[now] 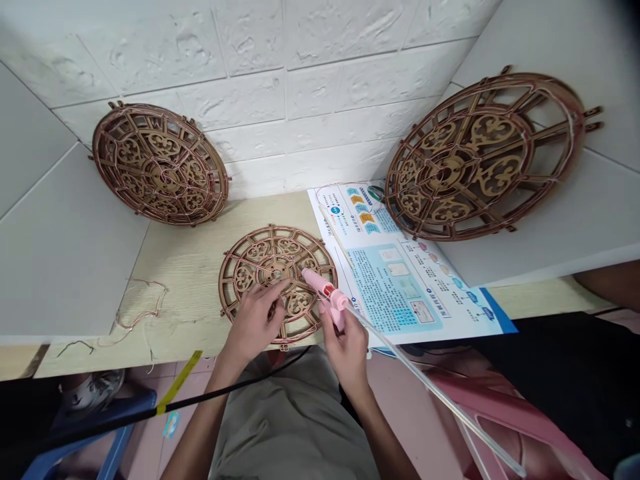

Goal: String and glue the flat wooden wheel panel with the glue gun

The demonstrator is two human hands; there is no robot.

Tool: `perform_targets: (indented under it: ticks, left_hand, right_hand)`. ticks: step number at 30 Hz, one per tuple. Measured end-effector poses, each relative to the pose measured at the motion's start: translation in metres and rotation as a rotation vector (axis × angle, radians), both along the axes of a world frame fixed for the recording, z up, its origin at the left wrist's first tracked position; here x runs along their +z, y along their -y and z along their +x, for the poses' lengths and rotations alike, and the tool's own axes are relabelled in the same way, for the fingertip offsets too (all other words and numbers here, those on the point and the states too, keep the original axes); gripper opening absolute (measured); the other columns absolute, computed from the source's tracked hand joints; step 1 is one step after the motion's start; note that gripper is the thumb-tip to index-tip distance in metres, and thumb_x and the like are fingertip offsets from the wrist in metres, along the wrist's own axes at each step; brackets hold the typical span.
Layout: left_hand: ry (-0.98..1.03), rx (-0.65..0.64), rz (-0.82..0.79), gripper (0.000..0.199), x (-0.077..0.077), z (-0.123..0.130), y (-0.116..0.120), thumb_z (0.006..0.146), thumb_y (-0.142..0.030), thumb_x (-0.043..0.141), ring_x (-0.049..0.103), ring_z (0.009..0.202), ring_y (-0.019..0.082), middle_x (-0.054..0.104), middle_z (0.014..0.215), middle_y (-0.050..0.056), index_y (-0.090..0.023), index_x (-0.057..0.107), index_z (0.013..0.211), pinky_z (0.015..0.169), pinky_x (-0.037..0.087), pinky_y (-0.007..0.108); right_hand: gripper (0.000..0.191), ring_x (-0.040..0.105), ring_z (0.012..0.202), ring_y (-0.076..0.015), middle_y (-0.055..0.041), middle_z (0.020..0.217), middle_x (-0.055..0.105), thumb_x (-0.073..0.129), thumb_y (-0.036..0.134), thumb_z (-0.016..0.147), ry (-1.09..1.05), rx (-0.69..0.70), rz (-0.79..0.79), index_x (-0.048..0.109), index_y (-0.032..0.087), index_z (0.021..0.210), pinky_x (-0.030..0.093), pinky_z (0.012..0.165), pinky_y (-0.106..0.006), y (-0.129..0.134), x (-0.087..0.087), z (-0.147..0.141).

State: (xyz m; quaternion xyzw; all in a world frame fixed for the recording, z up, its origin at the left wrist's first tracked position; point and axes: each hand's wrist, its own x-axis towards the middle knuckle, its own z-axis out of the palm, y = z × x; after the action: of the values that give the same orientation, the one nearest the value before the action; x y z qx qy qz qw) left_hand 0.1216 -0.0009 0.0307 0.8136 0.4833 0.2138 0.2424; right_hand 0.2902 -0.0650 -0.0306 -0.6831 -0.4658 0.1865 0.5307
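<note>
Seemingly, the right hand (344, 353) closes around a pink hot-glue gun (325, 295), nozzle pointing left over a round brown fretwork wooden wheel (270, 257), beside the left hand's (255, 327) open, outstretched fingers.

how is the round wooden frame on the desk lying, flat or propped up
Flat: the round wooden frame lies face up on the pale wooden desk, with the left hand resting on it.

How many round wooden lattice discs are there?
3. The left disc leans on the left white panel, the right disc on the right white panel, and the middle disc lies on the wooden desk under the left hand.
</note>
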Motion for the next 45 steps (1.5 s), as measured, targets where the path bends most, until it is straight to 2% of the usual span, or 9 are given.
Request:
perform_targets:
  ticks: [4,9,15,20,24,32,36,41,45]
  left_hand:
    - [0.030,-0.067,-0.077,0.040,0.007,0.005,-0.004,0.090,-0.015,0.045,0.064,0.103,0.023,0.074,0.106,0.004,-0.025,0.070,0.120,0.092,0.048,0.035]
    - [0.040,0.071,-0.168,0.020,0.011,0.000,-0.006,0.088,-0.019,0.046,0.063,0.084,0.018,0.068,0.084,0.001,-0.021,0.065,0.094,0.075,0.046,0.028]
    - [0.153,0.166,-0.295,0.022,0.009,-0.003,-0.004,0.092,-0.040,0.052,0.064,0.071,0.015,0.070,0.087,0.001,-0.021,0.061,0.101,0.068,0.048,0.027]
    - [0.247,0.234,-0.391,0.027,0.002,-0.005,-0.002,0.093,-0.046,0.051,0.059,0.053,0.015,0.062,0.065,-0.002,-0.021,0.058,0.101,0.055,0.044,0.025]
    - [0.246,0.303,-0.313,0.031,-0.004,-0.008,0.001,0.092,-0.049,0.055,0.061,0.057,0.015,0.071,0.078,0.002,-0.020,0.063,0.101,0.054,0.043,0.025]
    - [0.106,0.442,-0.070,0.028,-0.010,-0.006,0.003,0.095,-0.045,0.057,0.074,0.080,0.022,0.078,0.085,0.003,-0.023,0.073,0.103,0.072,0.052,0.030]
    - [0.090,0.390,0.031,0.024,-0.011,-0.011,0.000,0.096,-0.039,0.060,0.074,0.092,0.023,0.079,0.101,0.003,-0.024,0.077,0.105,0.081,0.054,0.032]
    - [0.019,0.297,0.111,0.026,-0.009,-0.015,-0.004,0.098,-0.037,0.054,0.070,0.093,0.024,0.078,0.100,0.005,-0.022,0.076,0.097,0.085,0.052,0.035]
    - [-0.019,0.259,0.133,0.030,-0.010,-0.013,-0.009,0.101,-0.034,0.047,0.065,0.092,0.024,0.076,0.094,0.007,-0.020,0.072,0.094,0.084,0.048,0.036]
  right_hand:
    - [0.046,0.067,0.080,-0.0255,-0.0085,0.082,0.072,0.057,0.053,0.093,-0.043,-0.012,-0.022,0.071,0.014,0.113,0.055,0.073,-0.035,-0.002,0.004,0.000]
    - [0.043,0.065,0.072,-0.0219,-0.0072,0.083,0.072,0.059,0.052,0.092,-0.094,-0.016,-0.031,0.070,0.014,0.110,0.053,0.069,-0.033,-0.003,0.007,0.000]
    - [0.045,0.062,0.067,-0.0214,-0.0030,0.068,0.064,0.059,0.052,0.091,-0.102,-0.033,-0.042,0.070,0.013,0.111,0.053,0.066,-0.032,-0.003,0.006,0.000]
    - [0.043,0.064,0.070,-0.0220,-0.0050,0.075,0.069,0.059,0.051,0.091,-0.090,-0.042,-0.034,0.070,0.015,0.111,0.054,0.069,-0.033,-0.003,0.004,0.000]
    - [0.043,0.067,0.074,-0.0228,-0.0083,0.088,0.074,0.059,0.051,0.090,-0.086,-0.046,-0.026,0.070,0.015,0.111,0.055,0.071,-0.034,-0.003,0.004,0.000]
    - [0.043,0.070,0.083,-0.0248,-0.0107,0.097,0.076,0.060,0.051,0.091,-0.085,-0.044,-0.005,0.071,0.015,0.111,0.056,0.078,-0.036,-0.003,0.001,-0.001]
    - [0.041,0.070,0.084,-0.0246,-0.0104,0.096,0.076,0.060,0.050,0.091,-0.105,-0.032,-0.026,0.071,0.014,0.109,0.055,0.078,-0.035,-0.003,0.002,-0.001]
    - [0.044,0.066,0.074,-0.0224,-0.0086,0.085,0.074,0.063,0.055,0.088,-0.155,-0.049,-0.015,0.071,0.014,0.103,0.054,0.066,-0.032,0.000,0.007,-0.001]
    - [0.045,0.068,0.084,-0.0257,-0.0110,0.093,0.075,0.065,0.055,0.089,-0.144,-0.013,0.027,0.072,0.014,0.106,0.057,0.080,-0.038,0.017,0.011,0.000]
